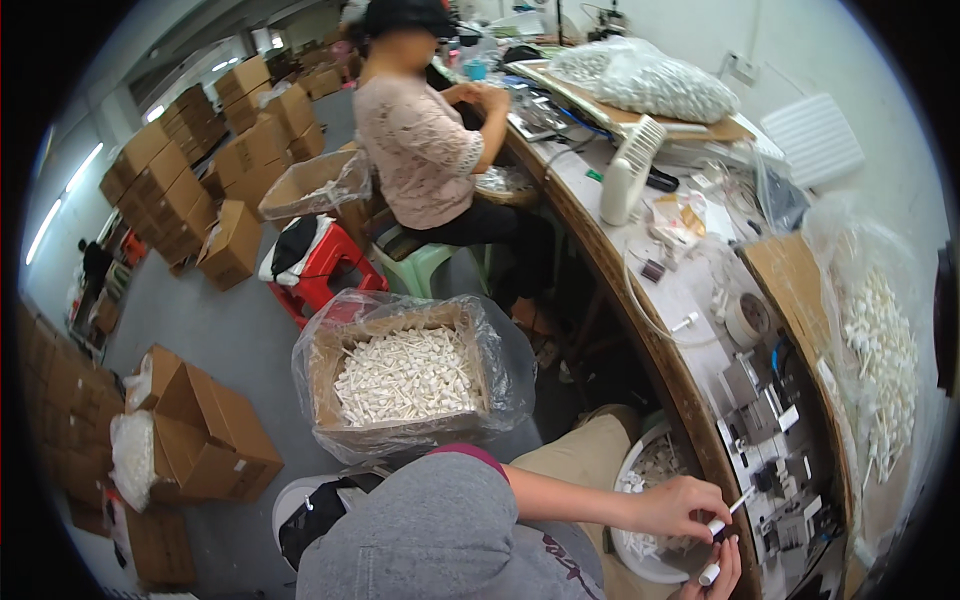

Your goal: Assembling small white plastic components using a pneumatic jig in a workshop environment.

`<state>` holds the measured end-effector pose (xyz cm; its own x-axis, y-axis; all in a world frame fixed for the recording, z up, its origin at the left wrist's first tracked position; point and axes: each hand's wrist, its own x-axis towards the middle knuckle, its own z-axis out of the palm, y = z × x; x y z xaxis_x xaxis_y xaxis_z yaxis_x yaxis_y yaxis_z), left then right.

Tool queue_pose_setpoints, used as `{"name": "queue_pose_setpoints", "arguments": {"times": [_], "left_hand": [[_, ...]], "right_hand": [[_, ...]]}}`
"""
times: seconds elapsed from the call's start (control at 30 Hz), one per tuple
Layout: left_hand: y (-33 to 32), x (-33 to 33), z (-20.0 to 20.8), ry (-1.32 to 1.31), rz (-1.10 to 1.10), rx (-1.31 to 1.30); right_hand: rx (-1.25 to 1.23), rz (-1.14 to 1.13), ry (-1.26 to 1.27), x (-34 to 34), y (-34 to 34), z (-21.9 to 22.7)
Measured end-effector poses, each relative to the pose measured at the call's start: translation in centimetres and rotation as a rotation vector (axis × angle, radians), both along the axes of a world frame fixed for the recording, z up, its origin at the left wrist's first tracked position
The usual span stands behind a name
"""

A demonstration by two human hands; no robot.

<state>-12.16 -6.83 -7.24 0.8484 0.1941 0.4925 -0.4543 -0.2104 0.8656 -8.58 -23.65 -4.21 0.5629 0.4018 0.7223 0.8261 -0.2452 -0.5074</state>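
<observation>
My left hand is closed in a pinch on a small white applicator cap. A thin white stick shows just past its fingertips, toward the bench fixture. Close below, my right hand has its fingers curled around another white cap; the rest of that piece is hidden. Both hands are above the rim of a white basin with many white pieces in it. Beside them on the bench stands a metal fixture with small blocks.
A plastic-lined carton of white capped sticks is on the floor. A co-worker sits at the bench farther along. A clear bag of white sticks leans by the wall. Brown cartons stand at left, near a red stool.
</observation>
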Motion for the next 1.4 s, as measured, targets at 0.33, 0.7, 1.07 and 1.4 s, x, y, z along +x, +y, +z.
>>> {"name": "queue_pose_setpoints", "arguments": {"times": [0.33, 0.7, 1.07, 1.4], "left_hand": [[1.7, -0.1, -0.6, 0.046, 0.046, 0.113], [1.6, 0.2, -0.2, 0.168, 0.122, 0.380], [2.5, -0.2, -1.1, 0.212, 0.112, 0.443], [0.7, 2.5, 0.3, 0.048, 0.139, 0.527]], "right_hand": [[-0.107, -0.124, 0.086, -0.9, -0.9, -3.1], [-0.016, 0.096, 0.195, -1.1, -3.2, -4.3], [0.079, 0.114, 0.221, -1.2, -3.7, -5.7], [0.017, -0.005, 0.197, -0.3, -3.3, -5.3]]}}
